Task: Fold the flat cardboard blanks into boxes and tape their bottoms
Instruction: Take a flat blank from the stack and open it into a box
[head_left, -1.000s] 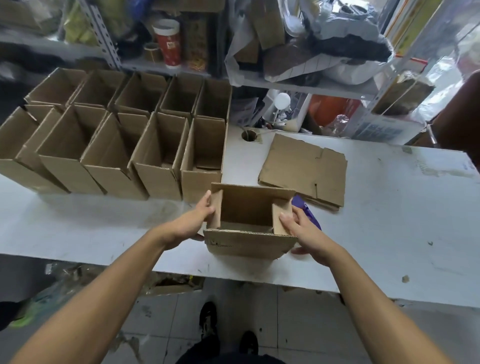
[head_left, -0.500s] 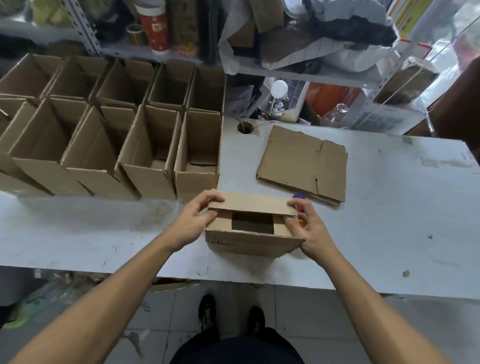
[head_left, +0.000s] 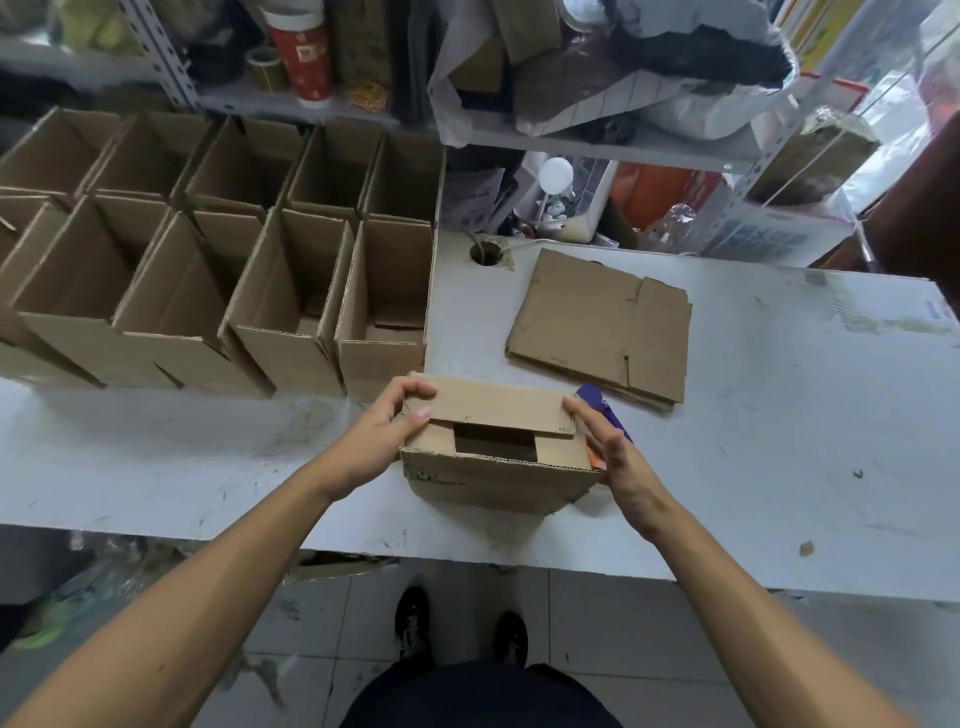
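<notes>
Soft even light, wide-angle edge distortion

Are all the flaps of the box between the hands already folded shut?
No, a dark gap remains in the top of the box, since only the far flap lies folded down.

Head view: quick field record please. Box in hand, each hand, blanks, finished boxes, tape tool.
box: on the table edge, far flap folded down, gap left in the middle
left hand: grips the far flap's left corner
right hand: fingers straight against the box's right side
flat blanks: stacked behind the box
finished boxes: open, in rows at left
tape tool: purple, mostly hidden behind the right hand
</notes>
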